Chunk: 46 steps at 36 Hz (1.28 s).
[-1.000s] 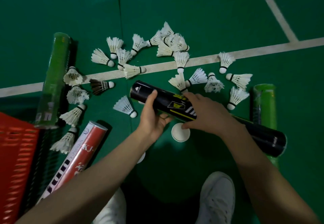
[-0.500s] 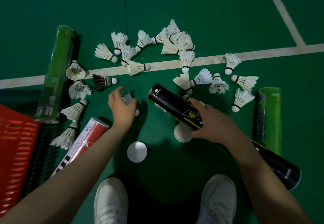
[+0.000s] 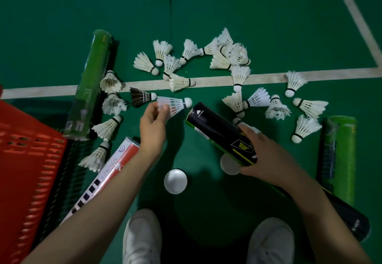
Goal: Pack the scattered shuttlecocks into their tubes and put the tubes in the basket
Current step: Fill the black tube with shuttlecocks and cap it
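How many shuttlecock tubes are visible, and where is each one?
5. A green tube lies beside the red basket, a red-and-white tube under the left forearm, a black tube in the right hand, another black tube behind that arm, and a green tube far right.

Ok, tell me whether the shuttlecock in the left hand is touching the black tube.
Apart. The head view shows green floor between the shuttlecock cork and the black tube mouth.

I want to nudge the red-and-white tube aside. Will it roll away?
Probably, if pushed sideways: the red-and-white tube is a smooth cylinder lying on its side on flat court floor. It likely feels light. The orange basket beside it may stop it.
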Each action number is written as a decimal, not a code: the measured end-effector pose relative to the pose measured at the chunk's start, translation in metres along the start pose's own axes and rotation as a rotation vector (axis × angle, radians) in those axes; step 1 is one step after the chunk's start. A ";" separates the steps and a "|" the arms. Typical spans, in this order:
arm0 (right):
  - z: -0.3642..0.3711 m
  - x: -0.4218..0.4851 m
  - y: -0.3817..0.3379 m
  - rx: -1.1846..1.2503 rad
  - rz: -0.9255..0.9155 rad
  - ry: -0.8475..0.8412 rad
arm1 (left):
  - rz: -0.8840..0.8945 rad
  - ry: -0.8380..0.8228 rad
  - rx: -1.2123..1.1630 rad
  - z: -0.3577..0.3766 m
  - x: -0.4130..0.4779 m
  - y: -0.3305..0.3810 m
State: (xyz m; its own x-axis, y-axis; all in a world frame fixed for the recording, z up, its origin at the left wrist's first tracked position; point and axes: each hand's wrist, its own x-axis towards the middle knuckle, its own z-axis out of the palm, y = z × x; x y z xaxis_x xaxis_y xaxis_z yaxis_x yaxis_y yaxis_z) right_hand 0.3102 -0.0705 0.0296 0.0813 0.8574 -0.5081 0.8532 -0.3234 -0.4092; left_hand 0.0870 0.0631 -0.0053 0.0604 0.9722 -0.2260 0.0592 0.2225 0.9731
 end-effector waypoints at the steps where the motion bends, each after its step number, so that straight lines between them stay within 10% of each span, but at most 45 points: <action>1: -0.001 -0.001 -0.001 0.003 -0.010 0.006 | -0.018 -0.054 -0.021 0.000 0.002 0.002; 9: -0.004 -0.002 -0.002 -0.049 -0.091 0.051 | -0.091 -0.380 -0.008 0.014 0.001 0.012; 29: 0.001 0.000 0.016 0.078 -0.056 0.106 | -0.075 -0.235 0.195 0.017 0.006 0.005; 39: -0.002 0.017 0.012 0.036 0.059 0.101 | -0.043 -0.295 0.919 0.017 0.054 -0.020; 46: -0.002 0.038 0.006 0.096 0.089 0.094 | -0.047 -0.306 0.897 0.038 0.094 -0.007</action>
State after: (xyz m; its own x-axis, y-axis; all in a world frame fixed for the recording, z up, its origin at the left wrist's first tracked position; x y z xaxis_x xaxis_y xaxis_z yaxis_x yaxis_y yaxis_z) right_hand 0.3197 -0.0389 0.0092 0.2057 0.8559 -0.4745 0.7880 -0.4324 -0.4384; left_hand 0.1306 0.1502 -0.0355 0.2897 0.8744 -0.3893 0.8038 -0.0015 0.5950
